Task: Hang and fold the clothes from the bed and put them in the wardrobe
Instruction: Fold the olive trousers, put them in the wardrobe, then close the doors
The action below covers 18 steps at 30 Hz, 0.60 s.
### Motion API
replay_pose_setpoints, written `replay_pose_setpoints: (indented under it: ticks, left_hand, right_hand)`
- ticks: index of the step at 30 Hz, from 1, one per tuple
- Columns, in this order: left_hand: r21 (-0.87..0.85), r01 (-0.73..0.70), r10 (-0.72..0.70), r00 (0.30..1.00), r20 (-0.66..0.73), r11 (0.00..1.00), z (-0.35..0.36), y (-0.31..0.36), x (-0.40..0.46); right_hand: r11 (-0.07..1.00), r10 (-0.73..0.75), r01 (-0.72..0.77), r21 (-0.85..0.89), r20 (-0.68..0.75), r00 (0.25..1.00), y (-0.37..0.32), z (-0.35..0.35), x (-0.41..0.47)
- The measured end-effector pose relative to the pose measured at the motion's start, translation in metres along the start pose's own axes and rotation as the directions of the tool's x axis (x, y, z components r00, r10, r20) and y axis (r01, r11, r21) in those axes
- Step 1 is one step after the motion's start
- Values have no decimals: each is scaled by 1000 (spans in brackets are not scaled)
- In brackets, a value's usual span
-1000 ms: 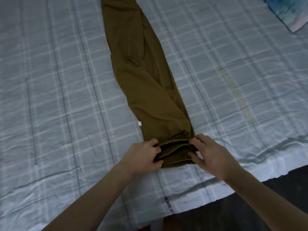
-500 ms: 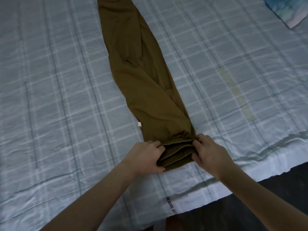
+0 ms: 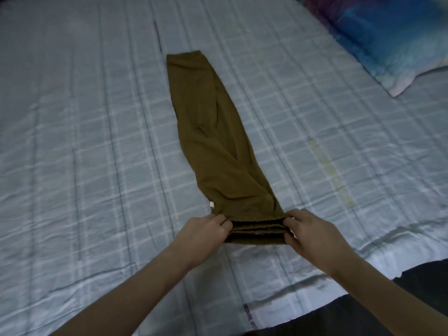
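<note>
A long olive-brown garment (image 3: 213,141), folded lengthwise into a narrow strip, lies stretched out on the bed (image 3: 84,141), running from its far end at the middle of the bed down to the near edge. Its near end is a stack of layered hems. My left hand (image 3: 203,232) pinches the left corner of that stack and my right hand (image 3: 308,235) pinches the right corner, holding the hems taut between them. A small white tag (image 3: 211,204) sticks out on the garment's left side.
The bed wears a pale blue checked sheet with shallow creases. A blue patterned pillow (image 3: 388,37) lies at the far right corner. The bed's near edge runs across the lower right, with dark floor (image 3: 363,318) beyond it.
My hands have spread slightly apart and pulled the hem end flat and wide. The view has tilted up, so the garment's far end and the pillow now show.
</note>
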State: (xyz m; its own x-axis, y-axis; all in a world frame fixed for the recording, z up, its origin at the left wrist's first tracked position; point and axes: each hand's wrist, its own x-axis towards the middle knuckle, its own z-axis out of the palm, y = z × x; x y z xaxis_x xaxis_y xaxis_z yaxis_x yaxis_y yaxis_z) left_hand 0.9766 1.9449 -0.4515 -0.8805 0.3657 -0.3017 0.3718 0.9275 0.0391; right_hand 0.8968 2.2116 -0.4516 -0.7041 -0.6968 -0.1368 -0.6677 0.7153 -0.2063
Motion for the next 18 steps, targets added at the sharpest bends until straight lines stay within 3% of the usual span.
replay_pose_setpoints:
  ticks: [5, 9, 14, 18]
  left_hand:
    - [8, 82, -82, 997, -1, 997, -106, -41, -27]
    - [18, 178, -178, 984, 4, 984, -229, -89, -35]
    - [80, 281, -260, 942, -210, 956, -417, -145, -58]
    - [122, 347, -239, 822, -517, 930, -534, -161, -104]
  right_hand:
    - [997, -48, 52, -63, 53, 997, -29, -95, 36]
    - [984, -35, 48, -173, 80, 996, -64, -220, 95]
    - [967, -47, 10, -254, -141, 989, -106, -417, 152]
    - [956, -127, -2, -292, -423, 897, -136, -535, 151]
